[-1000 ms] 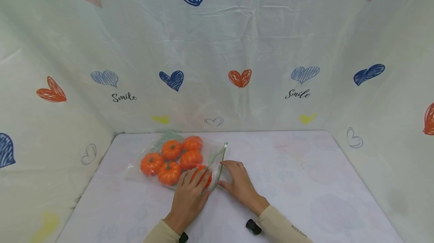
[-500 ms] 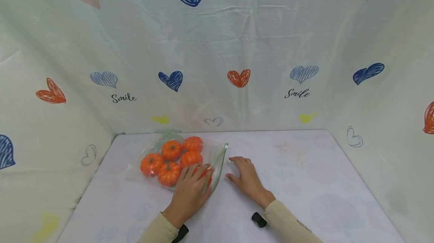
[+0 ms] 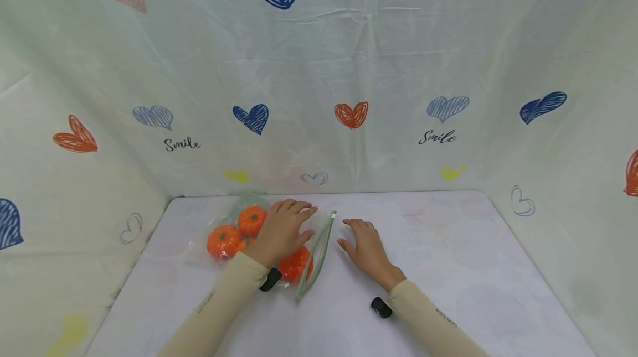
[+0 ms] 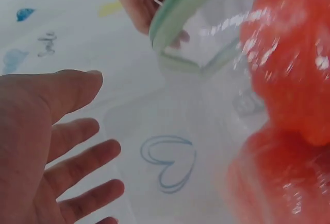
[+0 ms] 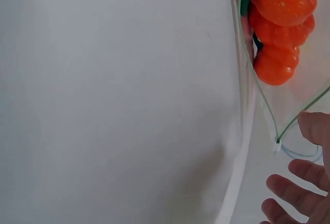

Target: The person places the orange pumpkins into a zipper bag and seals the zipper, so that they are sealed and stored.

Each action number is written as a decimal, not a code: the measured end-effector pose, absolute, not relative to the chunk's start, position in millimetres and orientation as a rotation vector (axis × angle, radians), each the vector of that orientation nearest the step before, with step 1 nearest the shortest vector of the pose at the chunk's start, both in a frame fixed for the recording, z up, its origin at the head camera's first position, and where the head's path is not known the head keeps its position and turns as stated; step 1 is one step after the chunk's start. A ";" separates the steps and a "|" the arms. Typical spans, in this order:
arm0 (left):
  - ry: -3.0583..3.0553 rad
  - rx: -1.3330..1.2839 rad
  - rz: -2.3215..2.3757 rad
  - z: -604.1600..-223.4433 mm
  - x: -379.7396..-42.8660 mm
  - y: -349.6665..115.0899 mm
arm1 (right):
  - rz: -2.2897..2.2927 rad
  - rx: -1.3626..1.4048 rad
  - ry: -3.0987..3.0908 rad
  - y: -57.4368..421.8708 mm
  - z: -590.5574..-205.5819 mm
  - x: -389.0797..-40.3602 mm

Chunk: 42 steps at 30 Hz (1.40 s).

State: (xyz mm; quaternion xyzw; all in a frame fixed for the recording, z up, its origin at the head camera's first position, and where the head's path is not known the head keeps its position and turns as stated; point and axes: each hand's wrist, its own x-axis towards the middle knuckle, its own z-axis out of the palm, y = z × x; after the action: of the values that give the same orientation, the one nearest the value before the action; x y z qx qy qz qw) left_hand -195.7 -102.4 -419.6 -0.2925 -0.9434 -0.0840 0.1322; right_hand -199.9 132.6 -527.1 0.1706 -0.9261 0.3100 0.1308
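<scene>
A clear zip bag (image 3: 239, 200) holding several small orange toy pumpkins (image 3: 251, 221) lies on the left half of the table. Its green-edged mouth (image 3: 324, 245) faces right and gapes a little; a white slider (image 5: 278, 145) sits at the far corner. My left hand (image 3: 283, 233) hovers over the bag with fingers spread, covering some pumpkins; in the left wrist view it grips nothing. Just right of the mouth is my right hand (image 3: 370, 252), fingers loosely bent and holding nothing. In the right wrist view its thumb overlaps the green edge; whether they touch, I cannot tell.
The white table (image 3: 468, 268) extends right of the bag and toward the front. Behind it hangs a pale cloth (image 3: 399, 69) printed with hearts, which also forms both sides. A black wrist device (image 3: 381, 308) is by the right sleeve.
My left hand has moved from the near pumpkin toward the bag's far side, uncovering that pumpkin. My right hand has left the bag's green edge and shifted right and away from me.
</scene>
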 end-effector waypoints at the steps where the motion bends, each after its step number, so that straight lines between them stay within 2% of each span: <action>1: -2.771 -0.851 -0.252 -418.3 -201.4 -101.2 | 0.897 0.480 -2.698 133.1 -526.2 -201.7; 10: -3.031 -0.822 -0.224 -410.5 -245.6 -90.9 | 0.852 0.382 -2.743 133.2 -516.1 -217.0; 20: -3.083 -1.000 -0.199 -424.5 -284.7 -77.8 | 0.805 0.280 -2.871 123.7 -509.4 -233.3; 29: -3.172 -1.093 -0.174 -433.1 -300.2 -61.4 | 0.763 0.252 -2.895 114.2 -508.4 -239.0; 42: -3.277 -1.067 -0.210 -440.7 -304.4 -48.6 | 0.822 0.247 -2.886 108.7 -509.3 -238.0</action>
State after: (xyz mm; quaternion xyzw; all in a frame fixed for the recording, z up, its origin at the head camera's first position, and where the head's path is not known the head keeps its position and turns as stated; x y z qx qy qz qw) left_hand -304.4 -48.6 -440.7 -0.3052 -0.9377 -0.0602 -0.1547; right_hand -238.0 108.7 -509.3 0.0817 -0.9565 0.2724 0.0655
